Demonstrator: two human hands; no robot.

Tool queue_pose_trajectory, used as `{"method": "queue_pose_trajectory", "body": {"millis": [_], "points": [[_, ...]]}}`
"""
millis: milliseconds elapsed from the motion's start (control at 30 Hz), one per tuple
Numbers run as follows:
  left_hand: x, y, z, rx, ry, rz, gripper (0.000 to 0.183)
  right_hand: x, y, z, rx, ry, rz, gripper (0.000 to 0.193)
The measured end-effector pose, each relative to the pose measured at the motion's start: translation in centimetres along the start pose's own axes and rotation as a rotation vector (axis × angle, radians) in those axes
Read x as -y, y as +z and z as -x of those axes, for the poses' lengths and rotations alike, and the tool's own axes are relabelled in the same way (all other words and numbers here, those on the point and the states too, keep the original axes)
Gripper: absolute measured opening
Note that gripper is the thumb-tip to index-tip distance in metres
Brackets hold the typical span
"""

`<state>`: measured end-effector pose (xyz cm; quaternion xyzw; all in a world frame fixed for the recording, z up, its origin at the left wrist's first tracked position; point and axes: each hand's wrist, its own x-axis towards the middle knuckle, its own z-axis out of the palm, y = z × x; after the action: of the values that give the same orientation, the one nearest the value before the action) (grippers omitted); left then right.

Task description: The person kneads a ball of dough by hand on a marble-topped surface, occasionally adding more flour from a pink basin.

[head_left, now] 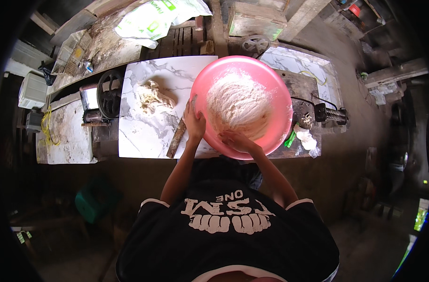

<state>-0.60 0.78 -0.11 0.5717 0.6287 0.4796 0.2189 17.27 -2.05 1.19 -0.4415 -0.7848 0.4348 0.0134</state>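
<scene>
A large pink basin (281, 105) stands in front of me with a heap of pale flour (238, 94) inside. A browner patch of powder shows on the flour's near side. My left hand (194, 123) grips the basin's left rim. Inside, my right hand (235, 141) lies over the near edge of the flour, fingers stretched out and holding nothing. Left of the basin, a rough lump of dough (153, 97) rests on the white marbled tabletop (139, 136). A wooden stick (177, 139) lies beside my left hand, its far end close to the basin.
Right of the basin are a metal spring-like machine part (331, 114), a green item (290, 139) and white plastic bags (306, 137). A black handwheel (109, 95) stands at the tabletop's left edge. Beyond are a white sack (151, 21), a wooden box (256, 21) and a pulley wheel (256, 44).
</scene>
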Motion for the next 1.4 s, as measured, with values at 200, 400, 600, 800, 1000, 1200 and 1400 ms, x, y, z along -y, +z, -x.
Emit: {"method": "queue_pose_trajectory", "body": {"millis": [200,400,600,800,1000,1200,1400], "points": [[-0.1,0.2,-0.1,0.018,-0.031,-0.022,0.056,-1.1,0.2,0.4,-0.093,-0.001,-0.141,0.020],[0.4,0.2,0.0,0.031,-0.043,-0.016,0.056,-2.0,-0.9,0.4,-0.019,-0.046,-0.125,0.019],[-0.6,0.7,0.0,0.002,-0.051,-0.111,0.055,-2.2,-1.4,0.5,0.028,-0.032,-0.053,0.019],[0.2,1.5,-0.1,0.055,-0.036,0.002,0.057,-2.1,-3.8,0.2,-0.007,0.061,-0.312,0.021],[-1.0,-2.7,1.8,0.049,-0.067,0.063,0.044,-2.7,-2.7,-1.7,-0.437,0.218,-1.320,0.028],[1.6,-7.3,4.2,-0.070,-0.239,0.050,0.037,-2.3,-2.1,-2.0,-0.545,0.158,-1.444,0.023],[4.8,-9.8,4.3,-0.201,-0.311,0.081,0.027,3.5,-7.4,-3.4,-0.586,0.046,-0.880,0.022]]}}
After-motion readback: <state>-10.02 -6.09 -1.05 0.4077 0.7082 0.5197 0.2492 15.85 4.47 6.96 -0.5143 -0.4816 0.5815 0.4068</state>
